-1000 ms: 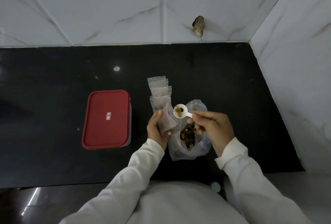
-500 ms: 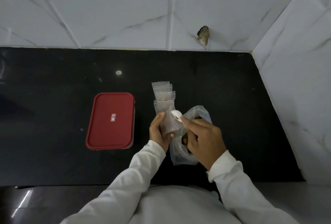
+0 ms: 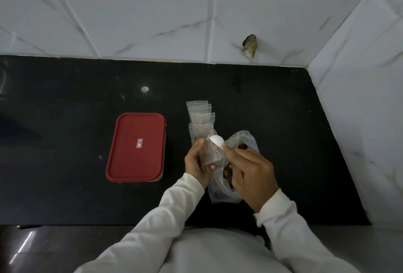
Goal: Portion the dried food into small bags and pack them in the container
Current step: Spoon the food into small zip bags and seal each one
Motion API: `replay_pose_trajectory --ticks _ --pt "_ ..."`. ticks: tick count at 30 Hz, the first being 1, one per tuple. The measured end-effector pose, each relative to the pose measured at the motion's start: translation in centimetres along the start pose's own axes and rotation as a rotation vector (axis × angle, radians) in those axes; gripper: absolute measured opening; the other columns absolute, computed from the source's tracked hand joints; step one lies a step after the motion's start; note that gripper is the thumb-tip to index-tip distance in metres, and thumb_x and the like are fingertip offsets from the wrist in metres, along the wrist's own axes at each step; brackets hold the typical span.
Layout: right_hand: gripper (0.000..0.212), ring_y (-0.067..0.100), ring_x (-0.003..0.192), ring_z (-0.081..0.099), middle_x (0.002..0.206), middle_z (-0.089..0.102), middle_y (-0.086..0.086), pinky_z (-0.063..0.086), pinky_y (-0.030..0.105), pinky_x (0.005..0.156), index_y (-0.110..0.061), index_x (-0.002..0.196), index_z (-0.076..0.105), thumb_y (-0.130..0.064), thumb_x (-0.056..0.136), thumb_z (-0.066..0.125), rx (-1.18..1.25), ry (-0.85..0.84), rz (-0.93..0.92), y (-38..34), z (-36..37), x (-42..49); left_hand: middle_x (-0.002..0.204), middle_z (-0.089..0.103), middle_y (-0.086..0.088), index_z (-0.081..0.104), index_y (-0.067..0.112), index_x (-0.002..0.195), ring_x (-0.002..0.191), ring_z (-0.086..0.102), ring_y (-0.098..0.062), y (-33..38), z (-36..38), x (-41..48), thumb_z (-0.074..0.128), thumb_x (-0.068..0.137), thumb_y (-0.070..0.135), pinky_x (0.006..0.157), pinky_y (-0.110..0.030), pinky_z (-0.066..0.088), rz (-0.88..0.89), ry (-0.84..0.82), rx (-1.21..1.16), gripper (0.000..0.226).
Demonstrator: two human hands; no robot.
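Observation:
My left hand (image 3: 197, 162) grips a small clear bag (image 3: 210, 152) with brownish dried food in it. My right hand (image 3: 250, 173) pinches a white scoop (image 3: 216, 141), tipped bowl-down over the small bag's mouth. Under my right hand lies a larger clear bag (image 3: 244, 142) of dried food, partly hidden. A row of small filled bags (image 3: 199, 118) lies overlapping just beyond my hands. The container with its red lid (image 3: 136, 146) on sits to the left.
Everything rests on a black countertop (image 3: 65, 109). White marble-look tile walls (image 3: 152, 11) close off the back and the right side. The counter's front edge runs just in front of my body.
My right hand carried the loaded scoop from above the large bag over to the small bag and tipped it over. The left hand kept its hold on the small bag.

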State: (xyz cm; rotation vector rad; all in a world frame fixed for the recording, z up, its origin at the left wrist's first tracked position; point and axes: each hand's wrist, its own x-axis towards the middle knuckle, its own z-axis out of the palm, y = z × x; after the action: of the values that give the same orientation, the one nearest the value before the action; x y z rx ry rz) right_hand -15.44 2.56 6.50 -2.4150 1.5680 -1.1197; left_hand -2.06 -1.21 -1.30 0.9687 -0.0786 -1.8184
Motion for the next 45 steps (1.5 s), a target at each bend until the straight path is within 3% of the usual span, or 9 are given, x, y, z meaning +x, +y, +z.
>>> replay_pose_trajectory --ticks 8,13,16,26,30,34,38,41,45 --pt "0.022 0.009 0.070 0.068 0.080 0.074 -0.007 0.057 0.026 0.067 -0.020 0.110 0.073 -0.015 0.090 0.067 0.406 -0.004 0.547 0.6 -1.5 0.1 0.109 0.066 -0.012 0.065 0.012 0.123 0.086 0.065 -0.025 -0.1 -0.4 0.5 0.078 0.070 0.039 0.060 -0.030 0.049 -0.027 -0.022 -0.045 0.060" --pt "0.019 -0.002 0.088 0.066 0.085 0.072 -0.016 0.052 0.020 0.080 -0.028 0.101 0.074 -0.015 0.089 0.066 0.403 -0.105 0.794 2.9 -1.9 -1.4 0.100 0.068 -0.007 0.074 0.018 0.100 0.084 0.065 -0.021 0.2 -0.9 0.6 0.076 0.072 0.037 0.069 -0.032 0.047 0.005 -0.023 0.019 0.033" --pt "0.018 -0.001 0.085 0.065 0.086 0.069 -0.013 0.052 0.018 0.079 -0.025 0.100 0.072 -0.013 0.088 0.067 0.222 -0.188 0.779 4.5 -1.2 -3.6 0.093 0.065 -0.005 0.071 0.017 0.094 0.079 0.062 -0.018 0.4 -1.0 0.4 0.071 0.077 0.034 0.058 -0.027 0.051 0.053 -0.039 0.071 0.023" --pt "0.013 0.009 0.081 0.063 0.084 0.068 -0.006 0.047 0.018 0.075 -0.018 0.097 0.072 -0.019 0.093 0.060 0.081 -0.492 0.724 6.7 1.8 -4.9 0.112 0.061 -0.013 0.069 0.014 0.097 0.109 0.056 -0.033 -0.4 -0.5 0.7 0.070 0.078 0.026 0.106 -0.052 0.041 0.006 0.018 0.025 0.022" --pt "0.012 -0.002 0.076 0.053 0.077 0.055 -0.020 0.036 0.003 0.065 -0.025 0.092 0.069 -0.020 0.094 0.059 0.058 -0.591 0.685 7.5 1.2 -3.5 0.116 0.062 -0.013 0.069 0.015 0.096 0.106 0.061 -0.030 -1.1 0.3 0.7 0.070 0.078 0.025 0.082 -0.040 0.054 -0.010 0.073 -0.003 0.021" --pt "0.013 0.007 0.091 0.054 0.097 0.060 -0.006 0.040 0.017 0.082 -0.020 0.096 0.072 -0.015 0.092 0.060 0.030 -0.637 0.657 8.9 0.7 -1.6 0.120 0.067 -0.012 0.071 0.015 0.109 0.111 0.064 -0.030 -2.0 1.4 0.7 0.068 0.085 0.026 0.070 -0.036 0.059 -0.069 0.112 0.002 0.027" --pt "0.014 0.018 0.109 0.050 0.108 0.062 -0.005 0.047 0.033 0.091 -0.031 0.099 0.071 -0.026 0.091 0.061 -0.111 -0.727 0.655 9.8 0.3 -0.1 0.128 0.065 -0.014 0.067 0.014 0.120 0.120 0.061 -0.034 -2.4 2.6 0.5 0.072 0.077 0.032 0.097 -0.049 0.053 -0.076 0.075 0.096 0.047" --pt "0.021 0.015 0.113 0.045 0.109 0.058 -0.012 0.045 0.033 0.091 -0.031 0.106 0.066 -0.044 0.093 0.055 -0.202 -0.542 0.615 8.1 -0.8 0.6 0.118 0.068 -0.011 0.069 0.015 0.106 0.114 0.063 -0.032 -1.9 3.3 0.5 0.074 0.075 0.029 0.102 -0.052 0.049 -0.005 0.103 0.096 0.035" --pt "0.022 -0.005 0.089 0.060 0.098 0.063 -0.019 0.047 0.009 0.075 -0.028 0.102 0.067 -0.045 0.087 0.064 0.235 -0.265 0.689 3.6 -1.0 2.0 0.098 0.069 -0.012 0.067 0.014 0.097 0.093 0.066 -0.028 -1.0 4.3 0.7 0.070 0.087 0.022 0.093 -0.051 0.053 0.129 0.123 0.064 0.013"
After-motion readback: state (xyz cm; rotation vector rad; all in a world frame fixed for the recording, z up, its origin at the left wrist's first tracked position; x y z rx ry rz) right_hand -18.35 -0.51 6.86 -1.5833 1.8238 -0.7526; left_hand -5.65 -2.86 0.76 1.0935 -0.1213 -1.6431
